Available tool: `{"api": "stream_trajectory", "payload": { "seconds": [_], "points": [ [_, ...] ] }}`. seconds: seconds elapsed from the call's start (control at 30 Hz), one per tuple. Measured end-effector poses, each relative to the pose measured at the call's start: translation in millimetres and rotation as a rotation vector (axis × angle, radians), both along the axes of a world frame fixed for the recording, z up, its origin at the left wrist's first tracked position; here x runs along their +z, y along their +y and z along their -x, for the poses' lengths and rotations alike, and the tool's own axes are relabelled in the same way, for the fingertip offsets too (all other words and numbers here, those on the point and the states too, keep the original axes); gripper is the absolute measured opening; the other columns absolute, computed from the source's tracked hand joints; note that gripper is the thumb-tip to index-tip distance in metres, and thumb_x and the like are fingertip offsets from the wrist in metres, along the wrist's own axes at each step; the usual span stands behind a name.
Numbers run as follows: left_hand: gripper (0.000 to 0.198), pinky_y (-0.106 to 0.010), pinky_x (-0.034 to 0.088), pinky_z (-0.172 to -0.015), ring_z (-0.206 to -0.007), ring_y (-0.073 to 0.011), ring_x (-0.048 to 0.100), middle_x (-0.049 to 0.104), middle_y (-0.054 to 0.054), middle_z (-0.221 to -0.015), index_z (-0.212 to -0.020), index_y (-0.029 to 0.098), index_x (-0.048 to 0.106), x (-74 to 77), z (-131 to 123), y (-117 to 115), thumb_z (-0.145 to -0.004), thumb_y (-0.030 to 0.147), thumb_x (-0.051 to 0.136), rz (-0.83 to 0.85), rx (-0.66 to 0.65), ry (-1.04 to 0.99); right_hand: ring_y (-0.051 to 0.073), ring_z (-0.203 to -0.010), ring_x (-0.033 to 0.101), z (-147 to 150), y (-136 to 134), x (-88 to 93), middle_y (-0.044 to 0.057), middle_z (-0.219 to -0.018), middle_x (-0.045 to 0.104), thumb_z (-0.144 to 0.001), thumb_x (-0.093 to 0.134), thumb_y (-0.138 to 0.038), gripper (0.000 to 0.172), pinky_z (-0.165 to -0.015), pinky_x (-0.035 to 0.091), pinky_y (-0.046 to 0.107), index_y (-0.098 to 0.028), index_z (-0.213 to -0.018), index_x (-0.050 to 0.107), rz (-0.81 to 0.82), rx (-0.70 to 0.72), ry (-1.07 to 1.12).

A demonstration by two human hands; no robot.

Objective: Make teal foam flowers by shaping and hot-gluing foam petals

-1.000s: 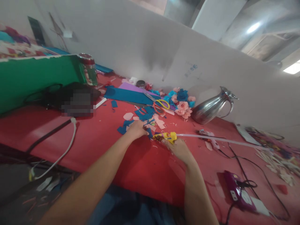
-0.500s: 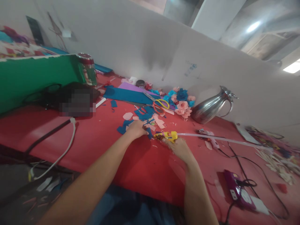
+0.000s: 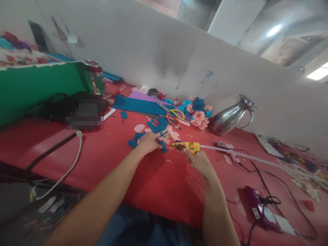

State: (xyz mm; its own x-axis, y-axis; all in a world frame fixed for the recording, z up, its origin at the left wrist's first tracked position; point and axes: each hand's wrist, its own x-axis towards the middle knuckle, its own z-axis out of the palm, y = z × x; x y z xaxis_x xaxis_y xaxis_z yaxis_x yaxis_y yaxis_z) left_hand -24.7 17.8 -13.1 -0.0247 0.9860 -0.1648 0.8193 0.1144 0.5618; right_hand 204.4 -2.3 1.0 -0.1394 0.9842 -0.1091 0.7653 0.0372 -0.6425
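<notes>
My right hand (image 3: 201, 162) is wrapped round a yellow hot glue gun (image 3: 193, 148), whose brown-stained nozzle end points left. A long clear glue stick (image 3: 238, 154) runs out of its back to the right. Just left of the nozzle, my left hand (image 3: 148, 142) is closed in a pinch low over the table. What its fingertips hold is hidden or too small to make out. Blue paper scraps (image 3: 159, 125) and pink paper scraps (image 3: 173, 133) lie around and behind it. Beyond them rest scissors (image 3: 176, 114) with yellow and orange handles.
Paper flowers (image 3: 198, 114) stand against the wall, beside a steel jug (image 3: 229, 118). A pink glue gun (image 3: 232, 153) and a purple power strip (image 3: 262, 208) with cables lie on the right. At left are a black bag (image 3: 58, 107), a glass bottle (image 3: 96, 80) and a green box (image 3: 38, 83).
My right hand has drawn the yellow glue gun a little to the right, away from my left hand. The left hand stays nearly where it was.
</notes>
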Motion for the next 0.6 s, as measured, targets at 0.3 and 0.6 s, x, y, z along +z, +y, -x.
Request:
{"api": "stream_trajectory", "payload": {
  "seconds": [0.3, 0.6],
  "points": [
    [0.024, -0.023, 0.039, -0.058, -0.068, -0.0149, 0.060, 0.066, 0.002, -0.073, -0.083, 0.022, 0.067, -15.1, 3, 2, -0.059, 0.024, 0.071, -0.077, 0.085, -0.306, 0.005, -0.037, 0.035, 5, -3, -1.4, -0.002, -0.052, 0.051, -0.071, 0.055, -0.068, 0.052, -0.036, 0.025, 0.018, -0.017, -0.064, 0.050, 0.082, -0.087, 0.644],
    [0.026, -0.028, 0.047, -0.073, -0.080, -0.0184, 0.063, 0.070, -0.004, -0.079, -0.071, 0.016, 0.065, 0.3, -17, -12, -0.060, 0.038, 0.072, -0.227, 0.224, -0.922, 0.003, -0.036, 0.033, 20, -3, -5.3, -0.003, -0.054, 0.053, -0.072, 0.061, -0.061, 0.046, -0.037, 0.023, 0.017, -0.017, -0.070, 0.051, 0.143, -0.141, 0.925]
  ]
}}
